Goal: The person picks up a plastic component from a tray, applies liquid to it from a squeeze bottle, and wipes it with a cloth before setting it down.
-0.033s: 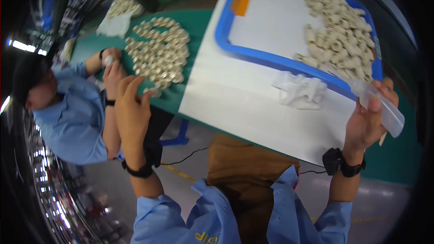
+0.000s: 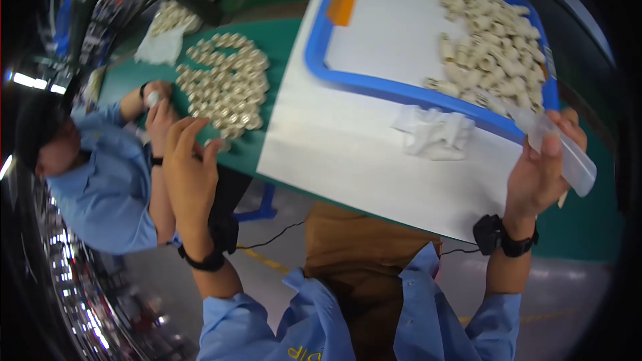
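My left hand (image 2: 190, 184) hovers at the near edge of the green table with its fingers curled but apart. Close to its thumb tip lies a small pale metallic cap (image 2: 219, 145); I see no firm grip on it. Beyond the fingers spreads a group of similar shiny cream-and-metal caps (image 2: 227, 83). My right hand (image 2: 545, 174) is wrapped round a translucent plastic bottle (image 2: 576, 168), whose narrow nozzle slants toward the blue tray (image 2: 314, 53). Inside that tray, cream-coloured hollow fittings (image 2: 495, 47) are heaped at the right. A thin cream piece (image 2: 563, 198) shows below my right fingers.
A crumpled white cloth (image 2: 435, 134) lies on the white sheet (image 2: 361, 160) before the tray. At left a co-worker in a blue shirt (image 2: 100, 190) handles a small white part (image 2: 153, 98). More pale parts (image 2: 175, 17) sit at the far left, near a green post.
The whole view has shifted slightly, so the tray and caps appear a little further left. My left thumb is closer to the small cap. The bottle stays in my right hand.
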Available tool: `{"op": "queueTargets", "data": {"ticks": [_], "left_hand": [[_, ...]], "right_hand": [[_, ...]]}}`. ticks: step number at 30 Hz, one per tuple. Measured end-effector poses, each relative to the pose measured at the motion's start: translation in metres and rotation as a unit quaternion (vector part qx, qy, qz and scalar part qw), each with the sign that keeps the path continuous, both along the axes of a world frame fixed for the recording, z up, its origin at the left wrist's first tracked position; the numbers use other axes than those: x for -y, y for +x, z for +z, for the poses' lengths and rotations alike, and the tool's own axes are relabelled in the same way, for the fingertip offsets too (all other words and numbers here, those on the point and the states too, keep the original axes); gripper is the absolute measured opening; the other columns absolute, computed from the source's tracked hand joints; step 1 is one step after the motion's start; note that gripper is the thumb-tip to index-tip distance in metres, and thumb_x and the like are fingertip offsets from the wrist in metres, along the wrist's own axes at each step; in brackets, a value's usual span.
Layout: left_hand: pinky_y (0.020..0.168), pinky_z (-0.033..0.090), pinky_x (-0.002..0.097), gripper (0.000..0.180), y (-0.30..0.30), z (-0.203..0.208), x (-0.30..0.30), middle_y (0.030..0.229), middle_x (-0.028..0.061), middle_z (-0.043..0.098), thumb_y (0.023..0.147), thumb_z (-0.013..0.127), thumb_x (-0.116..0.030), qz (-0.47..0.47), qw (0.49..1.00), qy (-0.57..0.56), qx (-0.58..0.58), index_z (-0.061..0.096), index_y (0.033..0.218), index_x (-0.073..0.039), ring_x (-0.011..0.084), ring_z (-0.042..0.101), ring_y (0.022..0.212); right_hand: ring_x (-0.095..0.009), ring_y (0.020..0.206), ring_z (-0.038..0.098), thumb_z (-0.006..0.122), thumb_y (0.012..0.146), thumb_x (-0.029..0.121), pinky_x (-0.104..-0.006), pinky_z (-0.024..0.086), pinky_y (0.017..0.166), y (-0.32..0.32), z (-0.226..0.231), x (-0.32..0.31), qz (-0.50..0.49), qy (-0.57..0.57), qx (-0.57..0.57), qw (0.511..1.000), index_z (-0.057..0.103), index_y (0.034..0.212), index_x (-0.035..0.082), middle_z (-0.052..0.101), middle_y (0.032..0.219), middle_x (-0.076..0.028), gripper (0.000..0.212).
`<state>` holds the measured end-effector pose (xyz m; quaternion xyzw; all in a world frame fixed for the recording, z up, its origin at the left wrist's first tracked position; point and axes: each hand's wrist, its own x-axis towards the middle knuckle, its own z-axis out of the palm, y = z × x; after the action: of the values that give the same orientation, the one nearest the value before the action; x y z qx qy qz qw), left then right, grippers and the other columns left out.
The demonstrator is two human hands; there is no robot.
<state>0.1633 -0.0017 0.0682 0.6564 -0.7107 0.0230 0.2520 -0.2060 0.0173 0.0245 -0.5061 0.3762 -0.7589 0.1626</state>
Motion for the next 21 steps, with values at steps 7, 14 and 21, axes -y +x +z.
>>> {"op": "queueTargets", "data": {"ticks": [7, 14, 21], "left_hand": [[0.057, 0.044, 0.0306, 0.023, -0.117, 0.007, 0.034, 0.087, 0.0119, 0.056, 0.068, 0.065, -0.004, -0.238, 0.962, 0.098, -0.090, 0.057, 0.090, -0.001, 0.0249, 0.054, 0.064], [0.073, 0.046, 0.0357, 0.024, -0.223, -0.032, 0.119, 0.090, 0.0121, 0.057, 0.070, 0.060, -0.006, -0.347, 0.937, 0.039, -0.021, 0.060, 0.094, -0.004, 0.0302, 0.056, 0.082], [0.074, 0.046, 0.0335, 0.027, -0.255, -0.058, 0.163, 0.093, 0.0151, 0.060, 0.074, 0.055, -0.008, -0.334, 0.930, 0.156, -0.013, 0.060, 0.100, -0.003, 0.0284, 0.058, 0.083]], "right_hand": [[-0.009, 0.065, 0.043, 0.057, 0.079, 0.011, -0.0211, 0.036, 0.055, -0.015, 0.007, 0.007, -0.087, -0.003, 0.077, 0.993, 0.051, 0.098, 0.000, 0.048, 0.098, -0.010, 0.023], [-0.009, 0.063, 0.046, 0.060, 0.078, 0.011, -0.0204, 0.037, 0.051, -0.022, 0.006, 0.010, -0.138, -0.003, 0.036, 0.990, 0.052, 0.096, -0.001, 0.051, 0.096, -0.010, 0.023], [-0.010, 0.064, 0.048, 0.058, 0.080, 0.012, -0.0216, 0.038, 0.053, -0.015, 0.008, 0.013, -0.090, 0.010, 0.047, 0.995, 0.051, 0.097, -0.001, 0.050, 0.098, -0.011, 0.023]]}}
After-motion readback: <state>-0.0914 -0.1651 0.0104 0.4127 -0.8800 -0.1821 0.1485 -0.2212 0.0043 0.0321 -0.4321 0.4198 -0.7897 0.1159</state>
